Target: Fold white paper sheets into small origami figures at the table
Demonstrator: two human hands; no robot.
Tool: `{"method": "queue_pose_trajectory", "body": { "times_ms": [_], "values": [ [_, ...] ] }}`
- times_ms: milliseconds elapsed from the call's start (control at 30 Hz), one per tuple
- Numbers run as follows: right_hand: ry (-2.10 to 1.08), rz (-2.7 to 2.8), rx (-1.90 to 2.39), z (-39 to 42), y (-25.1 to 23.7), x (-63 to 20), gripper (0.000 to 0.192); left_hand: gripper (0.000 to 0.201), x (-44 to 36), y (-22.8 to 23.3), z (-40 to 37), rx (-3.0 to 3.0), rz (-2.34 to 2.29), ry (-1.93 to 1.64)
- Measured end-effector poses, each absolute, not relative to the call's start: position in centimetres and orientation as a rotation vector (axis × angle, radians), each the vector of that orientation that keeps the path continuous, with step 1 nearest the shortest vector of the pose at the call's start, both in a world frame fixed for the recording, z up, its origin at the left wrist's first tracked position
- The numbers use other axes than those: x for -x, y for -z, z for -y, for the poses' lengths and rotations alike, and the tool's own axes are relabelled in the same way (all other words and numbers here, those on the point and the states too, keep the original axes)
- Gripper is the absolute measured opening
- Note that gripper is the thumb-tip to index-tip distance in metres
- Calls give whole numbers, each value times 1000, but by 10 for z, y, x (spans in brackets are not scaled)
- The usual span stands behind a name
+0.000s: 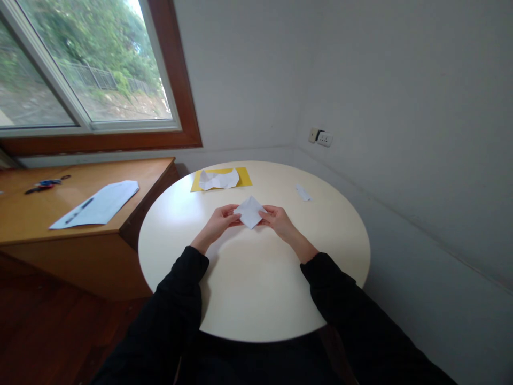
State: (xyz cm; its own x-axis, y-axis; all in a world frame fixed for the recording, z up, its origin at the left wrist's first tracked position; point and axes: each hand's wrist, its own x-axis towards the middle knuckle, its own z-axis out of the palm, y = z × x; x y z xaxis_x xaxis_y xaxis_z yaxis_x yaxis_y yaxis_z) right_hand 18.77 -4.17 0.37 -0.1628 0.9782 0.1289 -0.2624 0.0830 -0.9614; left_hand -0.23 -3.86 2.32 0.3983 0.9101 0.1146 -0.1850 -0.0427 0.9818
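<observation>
A folded white paper square, turned like a diamond, is held between my two hands over the middle of the round table. My left hand pinches its left corner, thumb on top and fingers beneath. At the opposite corner, my right hand grips it the same way. Faint crease lines show near the paper's top corner. The fingertips under the paper are partly hidden.
The round white table carries a yellow sheet under creased white paper, and a small paper strip. On the wooden desk at left lie white sheets, a pen and scissors.
</observation>
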Motion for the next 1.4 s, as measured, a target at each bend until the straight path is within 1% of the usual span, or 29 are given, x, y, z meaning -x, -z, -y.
{"method": "queue_pose_trajectory", "body": {
  "times_ms": [133,533,767,933,1067,1267,1400],
  "values": [
    [-1375,1174,840,42,-5,-187,38,39,2,-26,41,-1354,-702,-993],
    [-1413,1117,821,44,-8,-187,30,29,3,-25,38,-1332,-656,-968],
    [-1507,1077,755,42,-6,-188,31,23,3,-21,35,-1272,-703,-1003],
    [-1554,1157,700,47,-10,-188,32,20,2,-19,32,-1216,-700,-1049],
    [-1558,1190,737,49,-12,-188,36,19,2,-19,31,-1153,-687,-1082],
    [-1541,1108,793,42,-6,-188,30,15,4,-22,34,-1170,-658,-1007],
    [-1551,1084,845,39,-3,-190,30,9,4,-23,36,-1242,-726,-1023]
  ]
}}
